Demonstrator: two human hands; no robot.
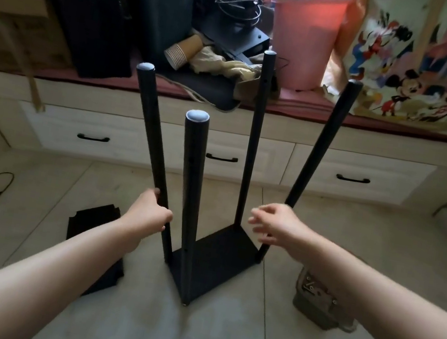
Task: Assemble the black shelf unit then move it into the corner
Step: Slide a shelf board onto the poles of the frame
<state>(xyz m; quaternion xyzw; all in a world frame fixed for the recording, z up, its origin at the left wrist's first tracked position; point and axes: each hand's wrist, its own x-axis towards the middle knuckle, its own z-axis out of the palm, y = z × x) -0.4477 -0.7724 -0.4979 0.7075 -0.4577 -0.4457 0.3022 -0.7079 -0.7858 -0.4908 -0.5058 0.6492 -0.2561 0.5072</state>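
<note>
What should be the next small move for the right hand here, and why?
Probably close the right hand on the right rear pole. The left hand already grips the left pole, while the right hand hovers open beside its pole, which leans outward from the shelf board.

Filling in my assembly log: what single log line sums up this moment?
stage: four poles standing in base shelf | left hand: grips left pole | right hand: open, near right pole | spare shelf panel on floor

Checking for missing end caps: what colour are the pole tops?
Pale blue-grey caps on black poles, head view.
</note>
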